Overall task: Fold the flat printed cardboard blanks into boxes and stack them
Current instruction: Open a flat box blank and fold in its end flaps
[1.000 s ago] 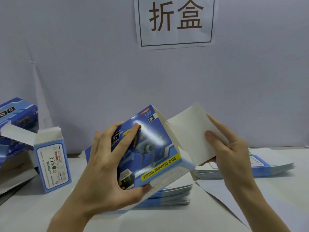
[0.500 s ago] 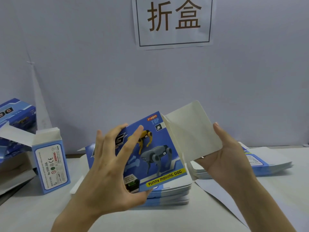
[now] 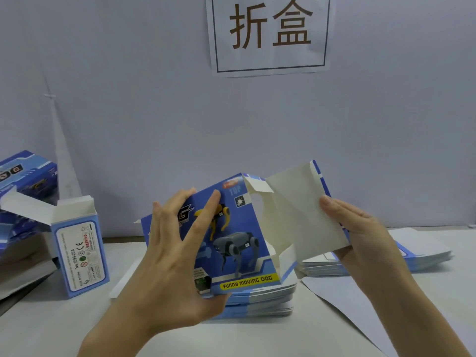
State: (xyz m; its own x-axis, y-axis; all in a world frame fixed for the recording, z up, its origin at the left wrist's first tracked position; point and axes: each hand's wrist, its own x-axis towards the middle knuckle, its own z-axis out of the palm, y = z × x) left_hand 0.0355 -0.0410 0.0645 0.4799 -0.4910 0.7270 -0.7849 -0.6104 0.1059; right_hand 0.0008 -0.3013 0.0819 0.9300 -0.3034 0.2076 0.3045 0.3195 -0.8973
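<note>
A blue printed box blank (image 3: 239, 243) with robot dogs and "FUNNY MOVING DOG" is held upright above the table, half opened. My left hand (image 3: 167, 256) grips its printed face, fingers spread on the front and thumb under the lower edge. My right hand (image 3: 360, 235) holds the large white panel (image 3: 298, 217) swung out to the right, thumb on its inner side. A stack of flat blanks (image 3: 262, 300) lies under the box. A second stack of blanks (image 3: 422, 256) lies behind my right hand.
A folded box (image 3: 79, 256) stands upright with its top flap open at the left, with more folded boxes (image 3: 23, 181) beside it at the left edge. A white paper sheet (image 3: 342, 302) lies on the table at the right. A paper sign (image 3: 270, 34) hangs on the wall.
The box has turned more upright, and its white panel has swung wider open to the right. My right hand moved right and down along that panel.
</note>
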